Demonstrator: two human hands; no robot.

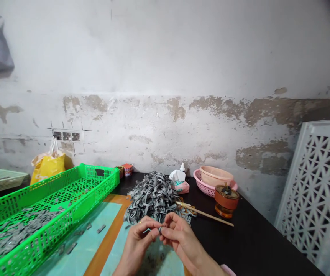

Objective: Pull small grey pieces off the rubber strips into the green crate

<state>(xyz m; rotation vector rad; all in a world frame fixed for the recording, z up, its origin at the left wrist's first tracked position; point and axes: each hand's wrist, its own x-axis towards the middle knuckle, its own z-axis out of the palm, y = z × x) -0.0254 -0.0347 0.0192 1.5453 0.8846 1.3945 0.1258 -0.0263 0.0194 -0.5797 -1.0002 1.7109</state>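
Note:
My left hand (140,239) and my right hand (179,238) meet fingertip to fingertip over the pale blue mat (119,253). Between both pinches sits a small grey strip (160,230), mostly covered by the fingers. Just beyond my hands rises a heap of loose grey strips (153,193). Several short, flat grey pieces (100,229) lie on the mat to the left. More such grey pieces (23,230) are piled inside the green plastic crate (91,207).
Brown tape (107,239) crosses the mat. At right on the black table (256,234) are a wooden stick (213,218), an amber jar (226,201), pink baskets (216,175) and a white bottle (181,172). A yellow bag (48,168) stands behind the crate. A white lattice panel (317,191) stands far right.

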